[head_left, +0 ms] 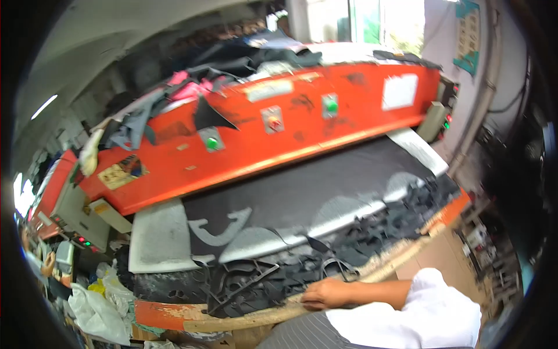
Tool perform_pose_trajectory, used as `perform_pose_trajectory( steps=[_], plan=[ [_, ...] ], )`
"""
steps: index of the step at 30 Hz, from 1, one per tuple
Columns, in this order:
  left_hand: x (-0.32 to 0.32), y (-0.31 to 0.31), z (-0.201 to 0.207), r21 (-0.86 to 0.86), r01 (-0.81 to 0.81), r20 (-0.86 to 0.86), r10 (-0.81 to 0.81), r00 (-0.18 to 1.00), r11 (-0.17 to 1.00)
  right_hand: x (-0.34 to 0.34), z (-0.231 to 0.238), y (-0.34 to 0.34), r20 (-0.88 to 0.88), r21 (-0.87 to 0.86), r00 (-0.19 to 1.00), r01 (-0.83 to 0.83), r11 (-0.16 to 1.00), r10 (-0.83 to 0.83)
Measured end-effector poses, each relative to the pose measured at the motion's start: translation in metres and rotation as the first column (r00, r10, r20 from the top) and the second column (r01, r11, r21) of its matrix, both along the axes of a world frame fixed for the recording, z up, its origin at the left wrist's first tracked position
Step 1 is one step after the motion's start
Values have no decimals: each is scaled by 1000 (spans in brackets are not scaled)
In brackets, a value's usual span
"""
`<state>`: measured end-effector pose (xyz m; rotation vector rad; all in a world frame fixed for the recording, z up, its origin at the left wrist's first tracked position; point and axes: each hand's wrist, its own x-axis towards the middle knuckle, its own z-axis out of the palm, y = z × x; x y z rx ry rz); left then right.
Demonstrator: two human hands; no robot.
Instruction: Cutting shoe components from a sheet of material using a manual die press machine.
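Observation:
My right hand [325, 294] reaches in from the lower right, its fingers curled down at the wooden front edge of the press table [372, 267]. What lies under the fingers, if anything, is hidden. Just behind the hand stands a thin curved strip shaped like a cutting die [340, 269]. Black cut-out scraps [244, 285] are heaped along the table front. Beyond them a dark sheet of material [285, 192] lies on the white cutting board [160, 238], with curved shapes cut from its near edge. My left hand is out of view.
A red press beam [302, 116] with green and red buttons spans the board, with cloth scraps [232, 58] piled on top. White plastic bags [99, 311] lie at the lower left. Another person's hand [48, 263] shows at the far left. A cluttered rack [491, 256] stands right.

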<state>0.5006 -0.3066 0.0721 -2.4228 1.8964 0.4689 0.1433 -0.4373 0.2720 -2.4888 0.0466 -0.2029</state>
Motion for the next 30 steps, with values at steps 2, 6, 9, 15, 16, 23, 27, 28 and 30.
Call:
perform_pose_trajectory(
  steps=[2,6,9,15,16,23,27,28,30],
  plan=[
    [-38,4,-23,80,158,-54,-154,987,984,14,-9,7,2,61,998,-55,997,55],
    [-118,20,-61,167,471,-186,-442,878,866,28,-3,9,20,185,1000,-12,983,9],
    [-134,10,-71,150,572,-190,-545,817,806,10,-3,16,25,134,994,106,985,-110],
    [-146,20,-85,123,679,-170,-658,733,724,-10,-4,41,48,158,968,237,959,-247],
    [-148,25,-88,120,690,-171,-670,722,713,-15,0,42,29,107,956,287,952,-291],
    [-135,122,-109,171,599,-192,-570,799,782,-10,-5,55,97,2,922,377,926,-376],
    [-113,220,-107,267,385,-160,-353,922,884,-15,5,52,97,-67,911,408,911,-401],
    [-118,234,-105,280,330,-150,-299,943,901,-12,7,50,101,-52,936,344,937,-338],
    [-135,257,-100,303,215,-124,-185,975,929,-8,8,43,38,-40,941,338,940,-337]
  ],
)
